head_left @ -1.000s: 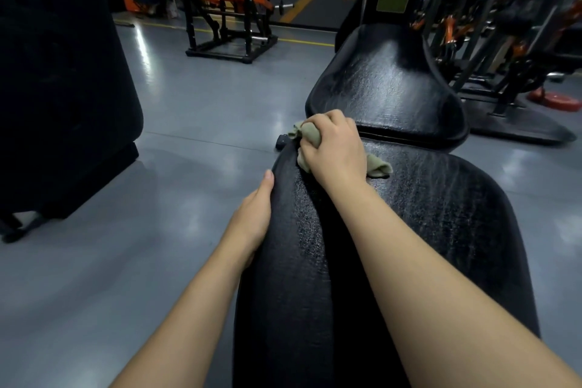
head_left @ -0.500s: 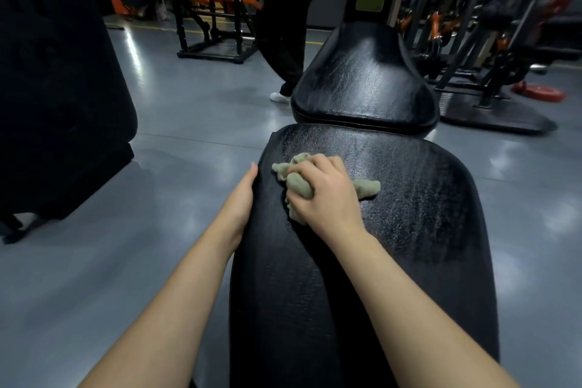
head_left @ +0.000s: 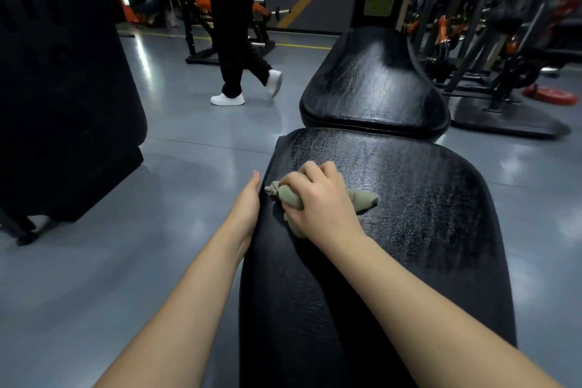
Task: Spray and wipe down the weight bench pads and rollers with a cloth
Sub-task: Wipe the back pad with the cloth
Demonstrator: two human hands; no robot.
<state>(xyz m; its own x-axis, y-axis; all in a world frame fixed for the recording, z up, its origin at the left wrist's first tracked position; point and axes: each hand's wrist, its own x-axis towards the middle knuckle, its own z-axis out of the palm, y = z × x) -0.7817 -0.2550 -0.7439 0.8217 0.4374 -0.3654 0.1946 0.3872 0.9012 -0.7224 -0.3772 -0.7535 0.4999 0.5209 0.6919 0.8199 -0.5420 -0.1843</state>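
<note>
right hand point(head_left: 318, 201) fingers clamp the bunched cloth point(head_left: 365, 200) near the long pad's point(head_left: 425, 230) left edge; unwiped pad lies rightward. left hand point(head_left: 247, 208) rests flat, fingers together.

My right hand point(head_left: 318, 201) covers most of the cloth point(head_left: 365, 198); I see only its bunched ends. My left hand point(head_left: 247, 211) hides its fingers beside the long pad point(head_left: 409, 246), which the bottom edge cuts off. The passer-by point(head_left: 233, 41) is cropped at the top, and the racks point(head_left: 504, 25) are blurred.

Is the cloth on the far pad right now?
No, the right hand grips the cloth on the near long pad.
</note>
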